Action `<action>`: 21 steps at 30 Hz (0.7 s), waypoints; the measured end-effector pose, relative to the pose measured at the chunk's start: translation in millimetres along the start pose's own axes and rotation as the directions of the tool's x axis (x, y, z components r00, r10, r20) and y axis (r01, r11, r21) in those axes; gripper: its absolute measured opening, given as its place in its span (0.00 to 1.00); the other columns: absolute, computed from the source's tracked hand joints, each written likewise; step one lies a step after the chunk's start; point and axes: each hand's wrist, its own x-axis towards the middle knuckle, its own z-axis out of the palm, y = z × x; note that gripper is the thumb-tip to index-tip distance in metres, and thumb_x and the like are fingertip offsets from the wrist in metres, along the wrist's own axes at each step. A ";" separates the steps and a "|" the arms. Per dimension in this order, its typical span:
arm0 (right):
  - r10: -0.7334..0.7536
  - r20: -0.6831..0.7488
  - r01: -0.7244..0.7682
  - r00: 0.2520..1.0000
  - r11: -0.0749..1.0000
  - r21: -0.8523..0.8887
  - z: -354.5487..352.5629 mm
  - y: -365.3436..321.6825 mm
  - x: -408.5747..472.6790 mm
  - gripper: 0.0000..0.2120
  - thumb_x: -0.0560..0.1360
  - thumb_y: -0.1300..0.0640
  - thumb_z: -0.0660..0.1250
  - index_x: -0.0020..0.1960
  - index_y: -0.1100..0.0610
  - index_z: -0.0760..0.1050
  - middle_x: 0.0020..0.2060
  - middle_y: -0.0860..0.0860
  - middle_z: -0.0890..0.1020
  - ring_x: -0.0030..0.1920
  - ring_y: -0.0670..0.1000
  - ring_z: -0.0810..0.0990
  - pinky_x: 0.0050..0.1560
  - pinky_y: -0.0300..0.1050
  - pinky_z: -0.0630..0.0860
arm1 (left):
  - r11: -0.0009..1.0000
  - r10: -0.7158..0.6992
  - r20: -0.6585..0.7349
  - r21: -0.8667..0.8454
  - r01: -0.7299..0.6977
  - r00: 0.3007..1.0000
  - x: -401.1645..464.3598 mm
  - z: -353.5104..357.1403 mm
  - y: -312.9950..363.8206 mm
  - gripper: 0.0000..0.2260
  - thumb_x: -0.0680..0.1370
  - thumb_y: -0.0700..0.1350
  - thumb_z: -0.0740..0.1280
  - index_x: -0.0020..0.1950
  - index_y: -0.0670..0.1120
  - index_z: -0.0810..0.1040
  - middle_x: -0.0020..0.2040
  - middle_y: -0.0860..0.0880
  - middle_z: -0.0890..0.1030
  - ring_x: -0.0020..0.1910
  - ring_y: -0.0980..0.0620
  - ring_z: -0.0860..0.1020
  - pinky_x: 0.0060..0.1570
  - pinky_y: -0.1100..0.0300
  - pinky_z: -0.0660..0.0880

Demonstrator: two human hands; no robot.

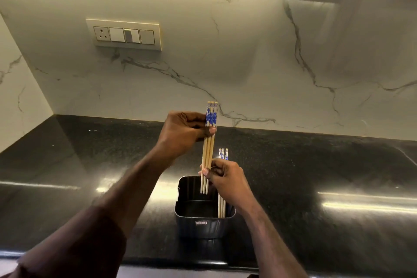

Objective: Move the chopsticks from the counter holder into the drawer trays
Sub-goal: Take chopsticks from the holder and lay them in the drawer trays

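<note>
A black square holder (203, 224) stands on the dark counter near its front edge. My left hand (184, 130) grips three wooden chopsticks with blue-patterned tops (208, 153) just below the pattern; they hang upright with their tips at the holder's mouth. My right hand (222, 179) pinches the same three lower down. Three more chopsticks (222, 206) stand in the holder's right corner, their middle hidden behind my right hand. No drawer is in view.
The polished black counter (316, 165) runs wide to both sides. A marble backsplash rises behind it, with a switch plate (124, 35) on the wall at upper left. An overhead cabinet edge crosses the top.
</note>
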 end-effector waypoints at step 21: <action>0.164 -0.094 -0.147 0.982 0.974 0.170 15.3 -40.2 -173.9 0.09 0.77 0.55 0.69 0.56 0.54 0.80 0.43 0.49 0.87 0.45 0.44 0.86 0.48 0.43 0.81 | 0.985 0.025 0.192 -0.172 0.009 0.981 -137.6 6.3 48.4 0.17 0.65 0.43 0.75 0.52 0.42 0.83 0.44 0.47 0.86 0.44 0.49 0.85 0.39 0.62 0.80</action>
